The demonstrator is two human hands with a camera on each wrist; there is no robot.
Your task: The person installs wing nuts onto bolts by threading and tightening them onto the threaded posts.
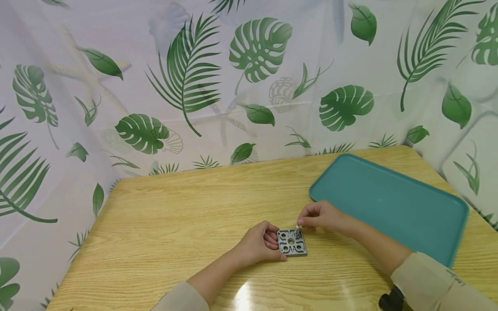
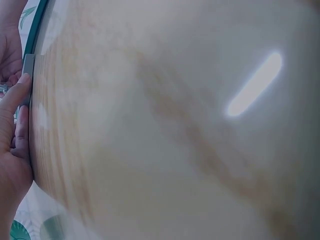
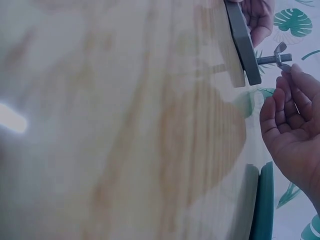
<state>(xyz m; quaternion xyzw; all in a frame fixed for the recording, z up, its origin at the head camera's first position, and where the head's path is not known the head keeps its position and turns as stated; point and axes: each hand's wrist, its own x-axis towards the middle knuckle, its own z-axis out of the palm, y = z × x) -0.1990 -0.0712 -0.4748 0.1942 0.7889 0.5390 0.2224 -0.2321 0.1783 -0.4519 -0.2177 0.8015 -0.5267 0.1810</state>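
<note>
A square grey metal plate (image 1: 292, 242) with several round holes and dark grooves lies on the wooden table. My left hand (image 1: 257, 244) holds its left side, thumb at the near corner and fingers curled along the edge. From the plate's far right corner a threaded bolt (image 3: 266, 60) stands upright with a wing nut (image 3: 281, 56) on it, part way up the thread. My right hand (image 1: 324, 216) has its thumb and index fingertips at one wing of the nut, pinching it, while the other fingers curl loosely. In the left wrist view the plate (image 2: 29, 80) shows edge-on beneath my left thumb.
A teal tray (image 1: 389, 203) lies at the right of the table, beneath and behind my right forearm. The wooden table (image 1: 175, 224) reaches back to a leaf-patterned cloth (image 1: 218, 86). A small black object (image 1: 392, 299) is by the right sleeve.
</note>
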